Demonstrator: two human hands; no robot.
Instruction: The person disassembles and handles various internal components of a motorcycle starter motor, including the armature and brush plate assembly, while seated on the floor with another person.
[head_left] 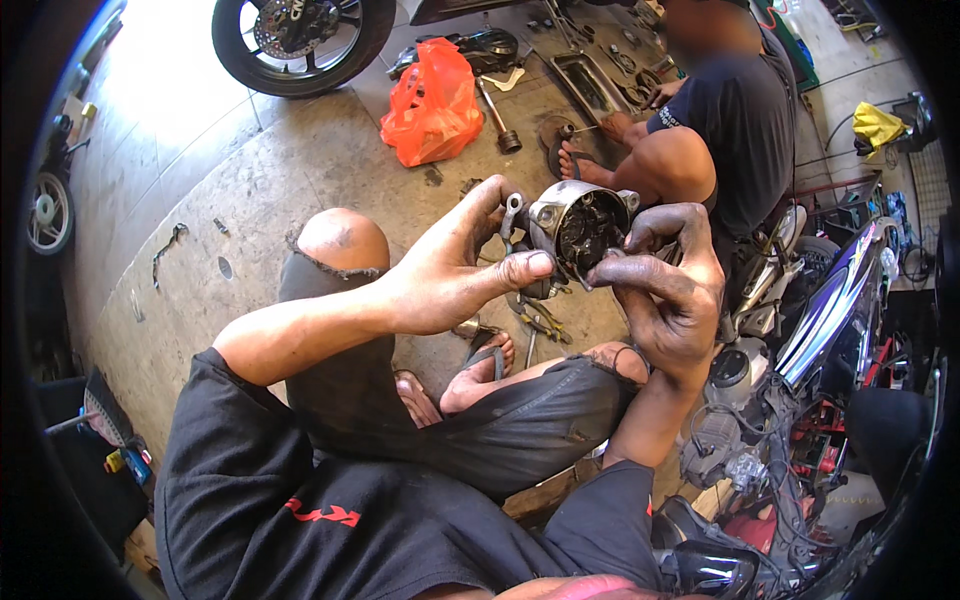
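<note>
1. Nearest to the camera, the person's dark shirt point(400, 510) is filling the lower view, and the dark trousers point(540, 415) are covering the bent legs. A small dropped part could be hiding in the cloth folds, I think.

2. The right hand point(680, 285) is pinching the right rim of the round metal housing point(588, 232) with bent fingers, set close together. Dark smears are covering these fingers; if they are greasy, the hold could be sliding.

3. The left hand point(435, 275) is holding the housing's left side, thumb and fingers standing rather wide. A ring-ended metal piece point(514, 204) is sitting beside these fingers. I cannot tell if it is fixed; if loose, it could be slipping out.

4. The housing is hanging between both hands, above the floor, its dark open side facing the camera. Only the hands are supporting it, so a weak grip could be causing a fall, and loose inner parts could be spilling.

5. Below, pliers point(545, 322) and a sandalled foot point(493, 358) are resting on the floor point(240, 310). A falling housing could be hurting the toes.

6. Farther, a co-worker point(735, 120) is sitting beside a metal tray point(590, 85). A rolling piece could be getting lost among the parts there.
</note>
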